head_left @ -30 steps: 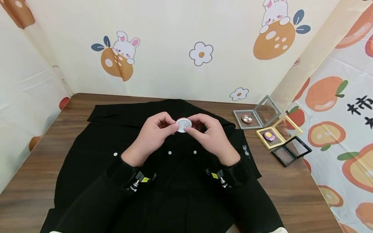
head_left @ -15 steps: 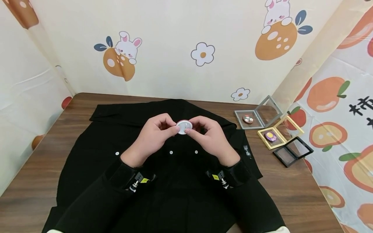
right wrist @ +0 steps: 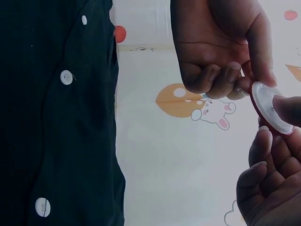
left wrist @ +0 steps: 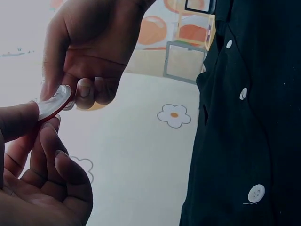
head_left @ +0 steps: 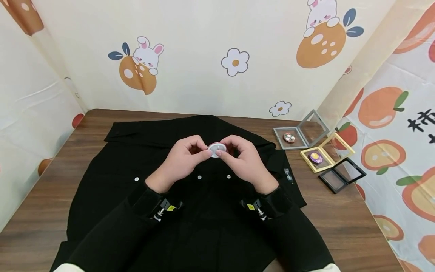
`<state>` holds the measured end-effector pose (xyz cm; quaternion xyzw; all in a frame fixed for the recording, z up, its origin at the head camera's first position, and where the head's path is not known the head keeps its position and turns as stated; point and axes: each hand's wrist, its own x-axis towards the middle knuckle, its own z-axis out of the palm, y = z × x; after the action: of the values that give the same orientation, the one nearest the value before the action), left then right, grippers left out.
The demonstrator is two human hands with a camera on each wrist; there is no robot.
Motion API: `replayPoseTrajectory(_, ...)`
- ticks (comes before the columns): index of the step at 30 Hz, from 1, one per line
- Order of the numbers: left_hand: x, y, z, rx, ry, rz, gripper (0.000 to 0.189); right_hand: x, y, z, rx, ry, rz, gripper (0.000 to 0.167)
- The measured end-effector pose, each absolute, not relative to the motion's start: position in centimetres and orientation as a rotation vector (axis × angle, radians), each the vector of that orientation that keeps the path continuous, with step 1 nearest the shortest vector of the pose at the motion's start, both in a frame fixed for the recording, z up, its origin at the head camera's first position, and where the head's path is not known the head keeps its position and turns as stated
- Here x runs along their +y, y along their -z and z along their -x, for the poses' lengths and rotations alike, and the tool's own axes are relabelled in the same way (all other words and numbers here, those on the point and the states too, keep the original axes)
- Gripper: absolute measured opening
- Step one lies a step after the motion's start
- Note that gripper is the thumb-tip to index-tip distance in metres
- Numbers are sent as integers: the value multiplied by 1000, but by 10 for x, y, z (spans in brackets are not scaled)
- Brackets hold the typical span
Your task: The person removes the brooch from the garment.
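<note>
A round pin badge (head_left: pixel 216 150) is held up above a black shirt (head_left: pixel 108 181) with white buttons. Its white back faces the head camera, and a thin red rim shows. My left hand (head_left: pixel 180 160) pinches the badge's left edge between thumb and fingers. From the other side my right hand (head_left: pixel 246 160) pinches it, the thumb lying on the white back. In the left wrist view the badge (left wrist: pixel 55 102) is seen nearly edge-on, tilted. The right wrist view shows the white back of the badge (right wrist: pixel 265 103) partly behind a thumb. The badge's front is hidden.
At the right of the wooden table (head_left: pixel 329 230) stand three open hinged cases: a grey case (head_left: pixel 278 138) and a yellow case (head_left: pixel 307 162), each holding a badge, and a black case (head_left: pixel 334 180) with no badge visible. Patterned cloth (head_left: pixel 190 87) walls the back and sides.
Both hands and the badge have shifted very slightly toward the right and down. The badge stays pinched between them; the shirt and cases have not moved on the table.
</note>
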<state>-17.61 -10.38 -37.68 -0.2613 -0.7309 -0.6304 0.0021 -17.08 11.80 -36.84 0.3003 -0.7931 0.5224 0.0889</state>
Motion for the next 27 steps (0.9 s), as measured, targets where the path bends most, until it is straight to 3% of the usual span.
replayPoseTrajectory(27, -103, 374, 175, -2285, 1973, 823, 12, 113, 370, 167, -2350, -1582, -829, 7)
